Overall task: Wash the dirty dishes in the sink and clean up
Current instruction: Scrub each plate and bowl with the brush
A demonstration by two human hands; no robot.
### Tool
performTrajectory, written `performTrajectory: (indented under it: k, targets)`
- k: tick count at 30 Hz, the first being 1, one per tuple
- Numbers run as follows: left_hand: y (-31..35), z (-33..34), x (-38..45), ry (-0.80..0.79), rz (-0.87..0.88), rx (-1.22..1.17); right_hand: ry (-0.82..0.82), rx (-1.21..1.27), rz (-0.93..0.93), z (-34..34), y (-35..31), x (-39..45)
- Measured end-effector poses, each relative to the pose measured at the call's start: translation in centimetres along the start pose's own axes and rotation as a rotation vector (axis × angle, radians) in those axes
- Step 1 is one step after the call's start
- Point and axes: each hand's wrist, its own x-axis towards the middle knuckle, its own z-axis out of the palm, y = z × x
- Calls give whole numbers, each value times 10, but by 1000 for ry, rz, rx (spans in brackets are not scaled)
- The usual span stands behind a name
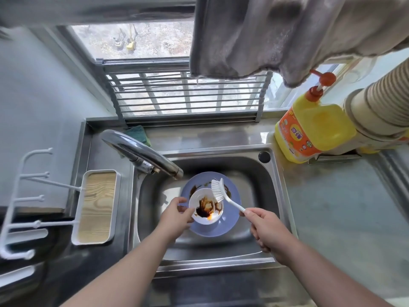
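Note:
A small white bowl (204,218) smeared with dark brown sauce sits tilted over a blue plate (230,214) in the steel sink (263,191). The plate also carries brown streaks near its far rim. My left hand (177,214) grips the bowl's left rim with thumb and fingers. My right hand (263,227) holds the handle of a white dish brush (219,191). The bristles touch the bowl's far right rim. No water runs from the chrome faucet (141,151), whose spout ends just above the plate.
A yellow dish soap bottle (309,127) with an orange pump stands at the sink's back right, beside a stack of paper cups (380,107). A green sponge (137,132) lies behind the faucet. A white wood-lined tray (97,204) and rack sit left. A grey towel (276,34) hangs overhead.

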Motion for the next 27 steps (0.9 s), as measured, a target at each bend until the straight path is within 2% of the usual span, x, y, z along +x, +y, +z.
performTrajectory:
  k: [4, 7, 14, 17, 22, 27]
  targets:
    - [25, -34, -10, 193, 31, -388, -73, -3, -20, 14, -14, -8]
    - [52, -55, -15, 197, 16, -617, -95, 2, -32, 29, -22, -11]
    - [83, -64, 4, 171, -199, -651, -114, 104, 19, 58, -33, -21]
    - [84, -65, 20, 181, -169, -676, -130, 137, 37, 66, -35, -25]
    - [85, -75, 36, 142, -160, -896, -154, 143, 72, 74, -29, -27]
    - [78, -69, 41, 208, -105, -886, -177, 141, 97, 76, -23, -26]
